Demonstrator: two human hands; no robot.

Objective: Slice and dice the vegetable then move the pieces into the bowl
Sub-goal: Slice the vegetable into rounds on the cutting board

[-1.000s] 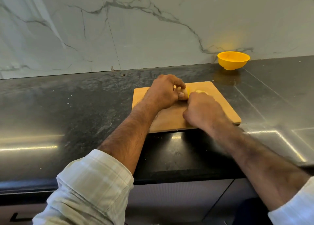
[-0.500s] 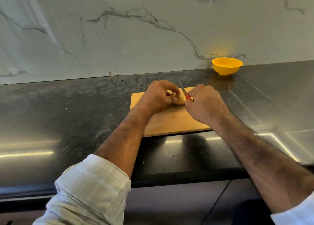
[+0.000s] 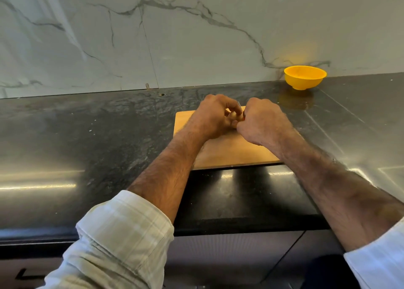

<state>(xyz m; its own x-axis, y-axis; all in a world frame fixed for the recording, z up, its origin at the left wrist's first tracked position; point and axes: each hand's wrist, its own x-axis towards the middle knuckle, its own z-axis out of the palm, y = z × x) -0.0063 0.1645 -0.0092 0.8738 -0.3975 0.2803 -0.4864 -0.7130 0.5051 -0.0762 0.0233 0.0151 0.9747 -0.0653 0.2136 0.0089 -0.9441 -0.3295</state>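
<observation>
1. Left hand (image 3: 211,119) clamps vegetable (image 3: 233,115) mid cutting board (image 3: 229,153), steadying it
2. Right hand (image 3: 263,122) clenched alongside; blade hidden, knife grasp unconfirmed
3. Bowl (image 3: 305,77) well beyond board, clear of cutting

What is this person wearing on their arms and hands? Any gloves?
No gloves: both hands, left hand and right hand, are bare, as are the forearms. The left sleeve is pale cloth with a faint check, rolled up; the right sleeve looks white.

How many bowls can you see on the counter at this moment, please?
1. The yellow bowl stands at the back right of the dark counter, against the marble wall, beyond the cutting board. No other bowl shows.
</observation>
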